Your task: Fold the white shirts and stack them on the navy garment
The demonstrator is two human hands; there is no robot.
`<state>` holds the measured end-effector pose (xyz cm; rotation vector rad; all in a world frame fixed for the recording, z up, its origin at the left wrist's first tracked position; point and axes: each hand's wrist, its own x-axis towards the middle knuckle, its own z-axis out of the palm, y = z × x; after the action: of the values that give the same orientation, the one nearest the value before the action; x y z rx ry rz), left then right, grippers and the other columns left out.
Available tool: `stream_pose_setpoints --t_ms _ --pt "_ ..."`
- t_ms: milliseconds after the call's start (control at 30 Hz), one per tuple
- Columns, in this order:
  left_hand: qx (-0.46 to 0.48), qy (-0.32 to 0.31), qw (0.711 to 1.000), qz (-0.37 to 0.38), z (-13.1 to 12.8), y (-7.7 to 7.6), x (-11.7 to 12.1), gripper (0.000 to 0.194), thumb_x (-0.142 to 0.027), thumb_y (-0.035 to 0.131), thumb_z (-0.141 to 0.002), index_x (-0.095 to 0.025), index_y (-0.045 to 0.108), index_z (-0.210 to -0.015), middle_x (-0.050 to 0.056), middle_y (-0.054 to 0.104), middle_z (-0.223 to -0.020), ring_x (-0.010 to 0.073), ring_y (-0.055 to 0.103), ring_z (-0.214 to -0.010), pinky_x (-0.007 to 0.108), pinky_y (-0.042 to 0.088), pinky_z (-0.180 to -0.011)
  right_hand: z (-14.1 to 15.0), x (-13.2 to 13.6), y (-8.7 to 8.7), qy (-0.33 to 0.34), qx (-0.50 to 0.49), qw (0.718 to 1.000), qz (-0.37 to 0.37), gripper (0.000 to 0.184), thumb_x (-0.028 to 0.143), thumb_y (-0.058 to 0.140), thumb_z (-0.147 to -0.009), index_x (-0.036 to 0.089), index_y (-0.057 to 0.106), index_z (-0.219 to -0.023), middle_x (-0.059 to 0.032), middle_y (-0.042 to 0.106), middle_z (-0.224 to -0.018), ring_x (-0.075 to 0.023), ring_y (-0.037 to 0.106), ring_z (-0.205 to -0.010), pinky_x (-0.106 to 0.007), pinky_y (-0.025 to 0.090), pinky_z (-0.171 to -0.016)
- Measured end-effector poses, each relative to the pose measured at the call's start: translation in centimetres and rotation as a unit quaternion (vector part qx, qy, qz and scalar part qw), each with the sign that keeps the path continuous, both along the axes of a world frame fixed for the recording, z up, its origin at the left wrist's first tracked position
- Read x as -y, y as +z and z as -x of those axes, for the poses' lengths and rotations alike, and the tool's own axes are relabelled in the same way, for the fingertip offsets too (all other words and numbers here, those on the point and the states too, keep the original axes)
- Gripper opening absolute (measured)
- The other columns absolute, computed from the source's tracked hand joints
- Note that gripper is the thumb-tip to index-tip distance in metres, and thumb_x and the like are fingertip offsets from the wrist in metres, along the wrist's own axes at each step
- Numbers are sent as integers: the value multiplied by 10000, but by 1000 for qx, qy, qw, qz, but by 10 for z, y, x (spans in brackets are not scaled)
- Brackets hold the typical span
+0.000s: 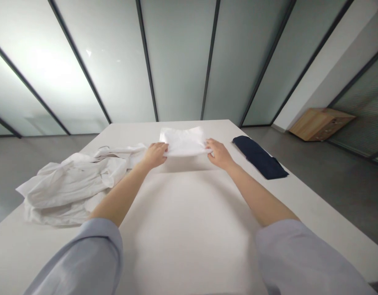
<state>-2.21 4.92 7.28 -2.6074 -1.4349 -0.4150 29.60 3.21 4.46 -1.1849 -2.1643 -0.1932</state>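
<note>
A folded white cloth (184, 141) lies on the far middle of the white table (189, 229). My left hand (155, 155) grips its near left edge with curled fingers. My right hand (218, 153) pinches its near right edge. The near edge looks lifted a little off the table, with a shadow under it. Both arms reach straight out from pale blue sleeves.
A crumpled heap of white garments (72, 186) lies on the table's left side, close to my left forearm. A folded dark navy cloth (259, 157) rests near the right edge. A wooden cabinet (321, 123) stands on the floor at the right, glass walls behind.
</note>
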Motion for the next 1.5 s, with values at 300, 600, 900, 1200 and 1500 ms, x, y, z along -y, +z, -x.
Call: stream_pose_setpoints --t_ms 300,600,900,1200,1500 --pt "84 -28 989 117 21 -76 31 534 -151 534 -651 -182 584 -1182 107 623 -1229 260 549 -1174 370 414 -1019 1 33 -50 51 47 990 125 487 237 634 -681 189 629 -1165 -119 636 -1243 -281 572 -1163 -441 399 -1023" --pt "276 38 938 205 32 -71 30 451 -306 536 -698 -133 677 -1091 99 705 -1079 273 643 -1005 373 475 -932 -2 20 -75 52 1 990 132 535 325 704 -722 219 628 -1240 -116 604 -1285 -278 567 -1169 -447 429 -1008" --pt "207 -43 963 167 46 -78 25 609 -320 640 -645 -153 616 -1230 128 511 -1407 301 425 -1327 453 303 -1126 -10 17 -83 72 -133 977 152 294 261 632 -782 228 706 -1065 -95 609 -1290 -241 555 -1206 -415 423 -1034" --pt "286 2 935 207 38 -79 28 509 -251 492 -694 -195 645 -1177 77 603 -1313 264 460 -1309 430 336 -1103 -13 22 -79 83 -46 986 134 511 214 695 -655 225 673 -1166 -109 558 -1357 -295 456 -1310 -493 372 -1073" --pt "408 87 892 174 24 -74 30 268 -412 445 -805 -180 572 -842 5 608 -756 181 577 -774 282 463 -704 3 31 -62 -6 -239 941 240 265 350 559 -793 185 687 -956 -69 727 -960 -255 658 -938 -382 512 -835"
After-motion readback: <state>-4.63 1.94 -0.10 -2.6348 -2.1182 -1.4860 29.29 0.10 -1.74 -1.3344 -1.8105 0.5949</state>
